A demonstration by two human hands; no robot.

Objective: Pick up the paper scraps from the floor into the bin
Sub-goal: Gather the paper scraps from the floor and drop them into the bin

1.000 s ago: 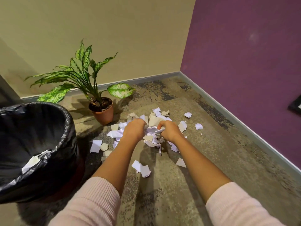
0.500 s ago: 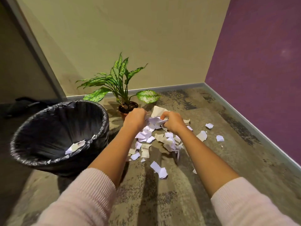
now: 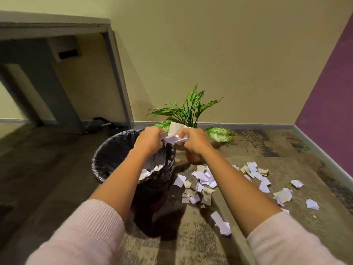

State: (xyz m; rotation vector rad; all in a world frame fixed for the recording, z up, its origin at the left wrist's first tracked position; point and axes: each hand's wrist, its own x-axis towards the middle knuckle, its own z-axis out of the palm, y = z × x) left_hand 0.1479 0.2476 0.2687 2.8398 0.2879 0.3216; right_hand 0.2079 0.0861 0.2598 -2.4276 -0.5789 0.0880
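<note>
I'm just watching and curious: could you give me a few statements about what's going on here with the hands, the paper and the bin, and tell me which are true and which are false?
1. Both hands hold a bunch of paper scraps together. True: the left hand and right hand clasp it between them.
2. The bin has no liner. False: a black plastic bag lines it.
3. The floor is already clean of paper. False: many loose scraps lie on the carpet to the right of the bin.
4. Some paper is already inside the bin. True: pale pieces show inside it.
5. The potted plant stands on a table. False: it stands on the floor by the wall.
</note>
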